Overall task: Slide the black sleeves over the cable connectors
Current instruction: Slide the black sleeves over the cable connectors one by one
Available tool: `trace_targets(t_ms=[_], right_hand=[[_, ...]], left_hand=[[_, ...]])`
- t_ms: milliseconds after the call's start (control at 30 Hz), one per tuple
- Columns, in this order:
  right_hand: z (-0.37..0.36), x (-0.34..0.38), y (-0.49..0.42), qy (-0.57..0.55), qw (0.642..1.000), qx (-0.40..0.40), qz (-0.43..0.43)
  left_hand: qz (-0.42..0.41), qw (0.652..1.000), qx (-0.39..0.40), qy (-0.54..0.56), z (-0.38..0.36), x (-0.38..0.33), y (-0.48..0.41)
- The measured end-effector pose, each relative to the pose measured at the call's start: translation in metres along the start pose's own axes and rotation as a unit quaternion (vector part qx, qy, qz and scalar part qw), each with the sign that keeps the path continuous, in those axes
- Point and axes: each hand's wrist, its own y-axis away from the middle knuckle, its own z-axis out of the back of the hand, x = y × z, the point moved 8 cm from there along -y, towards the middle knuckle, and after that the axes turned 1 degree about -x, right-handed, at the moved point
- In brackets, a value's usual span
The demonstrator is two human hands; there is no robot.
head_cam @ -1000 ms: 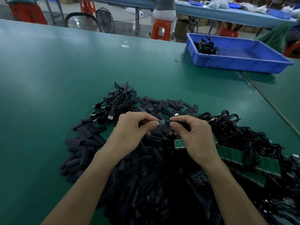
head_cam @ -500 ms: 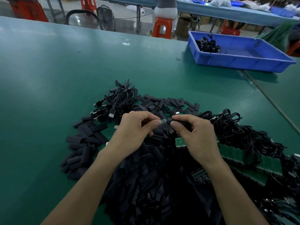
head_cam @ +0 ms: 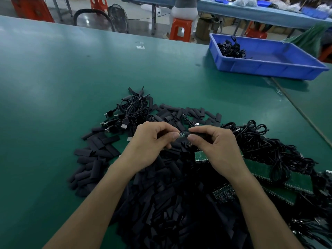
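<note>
Both hands meet in the middle of the frame, above the flat green surface (head_cam: 71,78). The left hand (head_cam: 147,146) curls its fingers, and its grip pinches a tiny green board connector (head_cam: 182,135) between thumb and first finger. The right hand (head_cam: 215,150) has its grip closed on a short black tube sleeve (head_cam: 199,135), finger on top and thumb below. The sleeve's end sits right at the connector. I cannot tell if the tip is inside it, because the fingertips hide the join.

Under the hands lies a big heap of loose flat black sleeves (head_cam: 170,203). The arms cover part of it, and the bottom edge cuts it off. A bundle of thin black cables with plugs (head_cam: 133,112) lies just above the left hand. On the right, a tangle of black cables (head_cam: 260,144) lies over long green circuit board strips (head_cam: 260,169), so I see only bits of them. In the upper right, a blue plastic tray (head_cam: 269,69) holds a small clump of black cables (head_cam: 230,49), too small for me to make out well.
</note>
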Motion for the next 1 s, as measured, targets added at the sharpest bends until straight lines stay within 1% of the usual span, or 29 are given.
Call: trace_targets(t_ms=[167, 267, 367, 433, 567, 633, 800, 900, 1000], right_hand=[[-0.001, 0.002, -0.001, -0.066, 0.997, 0.046, -0.007], [-0.004, 0.0, -0.003, -0.06, 0.995, 0.076, -0.013], [-0.007, -0.001, -0.002, -0.049, 0.995, 0.087, -0.005], [-0.008, 0.0, -0.001, -0.047, 0.995, 0.083, 0.004], [-0.004, 0.003, 0.002, -0.052, 0.997, 0.043, 0.021], [-0.002, 0.005, 0.003, -0.051, 0.998, 0.025, 0.034], [0.002, 0.007, 0.005, -0.036, 0.998, -0.002, 0.048], [0.001, 0.007, 0.005, -0.031, 0.998, 0.008, 0.048], [-0.003, 0.007, 0.005, -0.042, 0.998, 0.021, 0.039]], left_hand=[[0.011, 0.998, 0.014, 0.065, -0.001, 0.002, -0.001], [-0.002, 0.997, 0.036, 0.067, -0.005, 0.0, -0.001], [0.0, 0.996, 0.027, 0.088, -0.004, 0.0, 0.0], [0.006, 0.997, 0.013, 0.081, -0.001, 0.001, 0.0], [0.014, 1.0, -0.007, -0.009, 0.002, 0.004, 0.0], [0.009, 0.999, 0.001, -0.033, 0.001, 0.005, 0.001], [0.006, 0.999, 0.035, -0.018, -0.003, 0.004, -0.001], [0.005, 0.999, 0.039, -0.036, -0.005, 0.005, 0.0], [0.005, 0.999, 0.043, -0.025, -0.006, 0.004, 0.002]])
